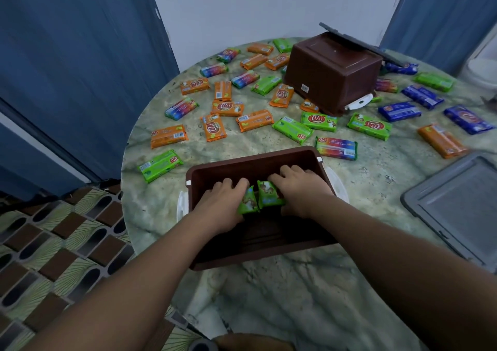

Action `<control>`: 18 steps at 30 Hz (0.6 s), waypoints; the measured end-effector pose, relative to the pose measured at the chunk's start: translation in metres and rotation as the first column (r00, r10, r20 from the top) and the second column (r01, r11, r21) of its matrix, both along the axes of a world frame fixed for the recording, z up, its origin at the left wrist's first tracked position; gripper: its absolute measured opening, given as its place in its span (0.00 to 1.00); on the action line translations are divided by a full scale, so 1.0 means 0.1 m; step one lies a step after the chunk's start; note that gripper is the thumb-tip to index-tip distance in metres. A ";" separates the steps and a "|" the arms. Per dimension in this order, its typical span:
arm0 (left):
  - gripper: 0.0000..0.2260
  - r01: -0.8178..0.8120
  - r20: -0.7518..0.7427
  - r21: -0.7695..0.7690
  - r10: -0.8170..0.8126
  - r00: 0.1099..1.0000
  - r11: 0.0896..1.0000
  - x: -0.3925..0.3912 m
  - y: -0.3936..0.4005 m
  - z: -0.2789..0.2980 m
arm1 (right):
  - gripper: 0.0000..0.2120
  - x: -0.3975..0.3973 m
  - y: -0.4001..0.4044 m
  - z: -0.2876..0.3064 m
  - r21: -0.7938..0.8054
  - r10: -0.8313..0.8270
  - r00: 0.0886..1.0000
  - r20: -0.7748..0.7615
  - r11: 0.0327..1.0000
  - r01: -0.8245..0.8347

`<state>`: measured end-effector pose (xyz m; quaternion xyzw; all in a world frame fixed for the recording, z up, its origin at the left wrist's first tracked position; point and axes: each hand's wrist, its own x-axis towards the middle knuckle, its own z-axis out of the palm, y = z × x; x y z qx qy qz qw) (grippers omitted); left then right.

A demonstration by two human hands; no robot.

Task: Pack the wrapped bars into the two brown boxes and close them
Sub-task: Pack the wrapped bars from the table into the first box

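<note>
Holding two green bars inside near brown box [258,162]: left hand [223,202] gripping one green bar [247,202], right hand [301,192] gripping other green bar [269,194]; second brown box [330,73] overturned farther on surface [295,283].

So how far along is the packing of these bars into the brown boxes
Barely begun. Both hands, left hand and right hand, are setting two green wrapped bars into the near open brown plastic box. Left: dozens of bars on the marble table, the overturned far brown box, the grey lid.
</note>
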<state>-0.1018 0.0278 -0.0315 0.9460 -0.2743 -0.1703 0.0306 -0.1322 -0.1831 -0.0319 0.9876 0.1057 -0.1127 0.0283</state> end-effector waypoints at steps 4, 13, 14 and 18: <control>0.27 0.036 -0.027 0.030 -0.036 0.999 0.999 0.04 -0.05 -0.07 | 0.38 -0.02 0.00 -0.08 -0.013 0.020 1.000 -0.022 1.000 -0.021; 0.18 0.062 0.064 0.047 -0.065 0.996 0.997 0.04 -0.08 -0.12 | 0.32 0.00 0.00 -0.08 0.027 0.019 1.000 -0.015 0.999 -0.019; 0.16 0.070 0.086 0.049 -0.074 0.994 0.996 0.04 -0.09 -0.13 | 0.30 0.00 0.00 -0.09 0.035 0.016 1.000 -0.008 0.999 -0.016; 0.09 0.076 0.158 0.041 -0.081 0.984 0.996 0.05 -0.11 -0.22 | 0.27 0.01 0.01 -0.13 0.050 0.007 1.000 0.007 0.999 -0.007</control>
